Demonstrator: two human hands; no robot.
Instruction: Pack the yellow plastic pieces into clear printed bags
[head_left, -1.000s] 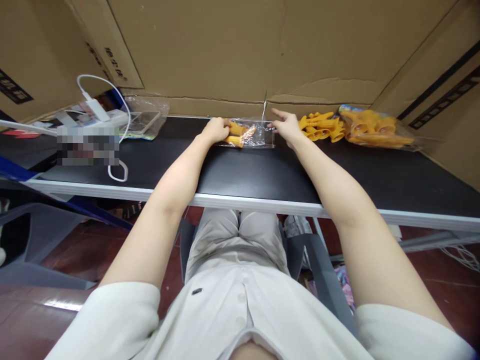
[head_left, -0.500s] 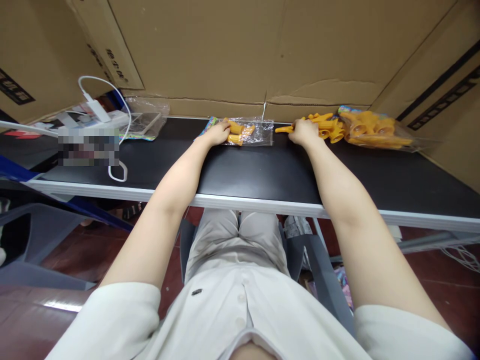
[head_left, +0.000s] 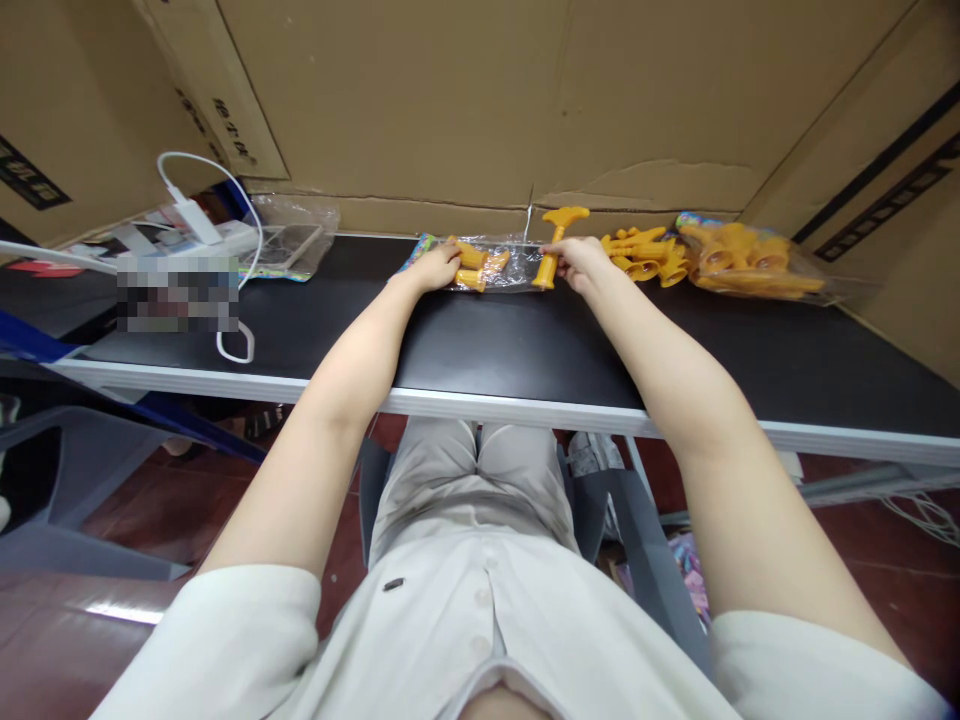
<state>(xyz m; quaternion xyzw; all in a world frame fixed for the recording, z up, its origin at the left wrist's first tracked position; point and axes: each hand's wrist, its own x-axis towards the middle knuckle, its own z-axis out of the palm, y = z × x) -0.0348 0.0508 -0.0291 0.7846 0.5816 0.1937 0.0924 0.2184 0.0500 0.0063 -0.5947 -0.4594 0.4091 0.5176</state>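
Observation:
My right hand pinches a yellow plastic T-shaped piece by its stem. The piece stands roughly upright at the right end of a clear plastic bag, with its crossbar up. My left hand is closed on the left part of that bag, near its colourful printed edge. Several yellow pieces lie in the bag beside my left fingers. To the right of my right hand is a loose pile of yellow pieces, some with flared round ends.
A filled clear bag of yellow pieces lies at the right. Another clear bag is at the left, by a power strip with a white charger and cable. Cardboard walls close off the back of the black table.
My right hand has moved left from the pile with one yellow piece, which has turned from lying flat to upright beside the bag. My left hand has stayed in place.

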